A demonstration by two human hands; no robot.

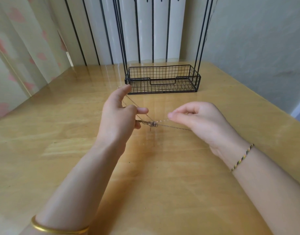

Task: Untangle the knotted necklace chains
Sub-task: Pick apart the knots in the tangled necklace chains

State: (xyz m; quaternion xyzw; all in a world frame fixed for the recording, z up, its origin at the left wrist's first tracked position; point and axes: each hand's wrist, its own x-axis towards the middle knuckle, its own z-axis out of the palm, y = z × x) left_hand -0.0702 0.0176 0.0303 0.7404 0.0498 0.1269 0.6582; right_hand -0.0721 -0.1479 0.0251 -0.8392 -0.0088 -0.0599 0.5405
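Observation:
Thin gold necklace chains are stretched between my two hands above the wooden table [61,126], meeting in a small dark knot [153,124] midway. My left hand [119,114] has strands looped over its raised index finger and thumb, and its lower curled fingers grip a bunched strand at the knot's left. My right hand [195,119] pinches the end of a strand [176,127] that runs taut from the knot to its curled fingers. The knot hangs just above the tabletop.
A black wire basket [162,80] with tall thin rods rising from it stands at the table's far edge, just behind my left fingertip. Curtains hang at the left, a wall at the right. A gold bangle [57,228] circles my left wrist, a braided cord [241,157] my right.

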